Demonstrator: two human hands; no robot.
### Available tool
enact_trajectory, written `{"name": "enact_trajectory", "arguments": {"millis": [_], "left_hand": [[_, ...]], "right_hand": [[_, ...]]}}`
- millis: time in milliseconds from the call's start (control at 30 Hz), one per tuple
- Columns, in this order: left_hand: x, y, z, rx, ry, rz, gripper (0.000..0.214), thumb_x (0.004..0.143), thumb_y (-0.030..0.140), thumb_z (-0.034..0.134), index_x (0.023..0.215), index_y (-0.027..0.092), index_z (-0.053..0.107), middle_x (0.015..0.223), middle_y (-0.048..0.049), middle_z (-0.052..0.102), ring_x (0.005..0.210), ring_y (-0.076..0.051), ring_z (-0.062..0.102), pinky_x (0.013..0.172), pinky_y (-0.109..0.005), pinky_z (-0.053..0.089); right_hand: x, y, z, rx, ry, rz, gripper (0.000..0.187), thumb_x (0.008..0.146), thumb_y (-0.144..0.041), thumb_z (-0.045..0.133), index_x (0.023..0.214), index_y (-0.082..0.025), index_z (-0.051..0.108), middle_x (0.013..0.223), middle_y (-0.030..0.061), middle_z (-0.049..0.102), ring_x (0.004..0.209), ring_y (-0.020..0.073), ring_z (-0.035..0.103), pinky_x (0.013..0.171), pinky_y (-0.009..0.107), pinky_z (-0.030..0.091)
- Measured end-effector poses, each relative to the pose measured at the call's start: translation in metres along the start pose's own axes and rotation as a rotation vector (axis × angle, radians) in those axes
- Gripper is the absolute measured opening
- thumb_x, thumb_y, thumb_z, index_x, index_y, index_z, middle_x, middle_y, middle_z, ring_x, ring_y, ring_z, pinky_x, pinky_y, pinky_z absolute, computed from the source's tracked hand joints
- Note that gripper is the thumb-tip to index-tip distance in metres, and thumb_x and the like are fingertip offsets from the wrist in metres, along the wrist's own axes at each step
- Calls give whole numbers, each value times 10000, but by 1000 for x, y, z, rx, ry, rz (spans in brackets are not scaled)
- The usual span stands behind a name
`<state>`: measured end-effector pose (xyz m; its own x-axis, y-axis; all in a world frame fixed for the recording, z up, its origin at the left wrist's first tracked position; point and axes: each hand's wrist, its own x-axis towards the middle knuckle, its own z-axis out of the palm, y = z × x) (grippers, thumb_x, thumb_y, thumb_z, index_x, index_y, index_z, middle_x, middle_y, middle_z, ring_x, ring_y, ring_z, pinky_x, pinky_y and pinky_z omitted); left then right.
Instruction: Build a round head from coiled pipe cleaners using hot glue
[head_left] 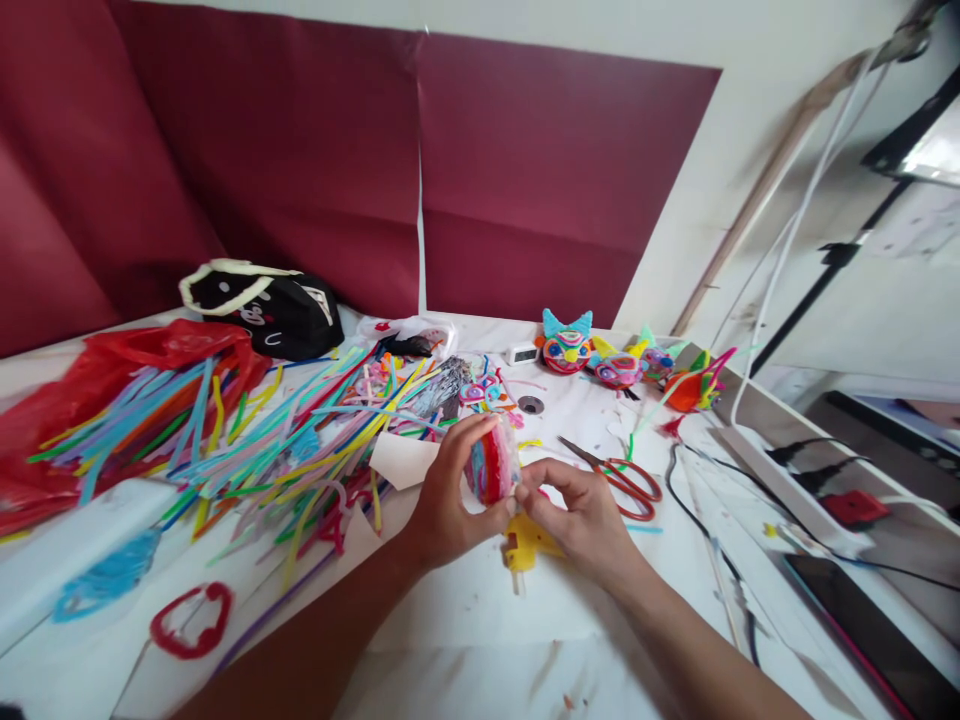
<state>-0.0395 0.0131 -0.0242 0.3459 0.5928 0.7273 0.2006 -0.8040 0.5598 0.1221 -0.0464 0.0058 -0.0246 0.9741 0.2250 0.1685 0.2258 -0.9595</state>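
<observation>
In the middle of the head view, my left hand (448, 500) grips a round craft piece (492, 462) banded with fuzzy red, pink and blue pipe cleaner. Its thumb is at the bottom and its fingers curl over the top. My right hand (574, 505) pinches at the lower right edge of the piece with thumb and forefinger; anything small between those fingertips is hidden. Below the hands lies a yellow glue gun (525, 545), partly covered by the right hand. Orange-handled scissors (619, 477) rest on the table just beyond the right hand.
Loose pipe cleaners (300, 440) spread across the left side, some in a red plastic bag (180, 345). A black bag (292, 315) stands behind. Finished owl-like figures (568, 345) sit at the back right. A power strip (795, 490), cables and a phone (870, 630) lie right.
</observation>
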Motion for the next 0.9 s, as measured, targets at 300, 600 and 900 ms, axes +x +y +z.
{"name": "enact_trajectory", "arguments": {"millis": [300,600,900], "left_hand": [[-1,-3,-1,-17,-10,32,688,762,240,663,1392,236,387,1432,-144,425,1330,-319,422,1101,-534,361],[-2,0,-2,-4,13,51,690,735,204,669,1371,235,403,1390,-144,455,1308,-312,447,1076,-523,395],[-1,-2,-1,-18,-5,27,685,748,210,657,1382,241,399,1403,-142,446,1335,-319,419,1098,-530,372]], "right_hand": [[-1,1,-1,18,-18,21,175,821,-338,598,743,-187,640,626,-15,619,527,119,590,527,228,522],[-4,-7,-1,-105,-38,-59,120,796,-207,559,694,-181,618,658,-13,598,614,116,543,577,207,462],[-7,2,3,-51,-6,-19,121,817,-267,574,747,-191,636,670,-3,626,605,132,570,565,225,481]]}}
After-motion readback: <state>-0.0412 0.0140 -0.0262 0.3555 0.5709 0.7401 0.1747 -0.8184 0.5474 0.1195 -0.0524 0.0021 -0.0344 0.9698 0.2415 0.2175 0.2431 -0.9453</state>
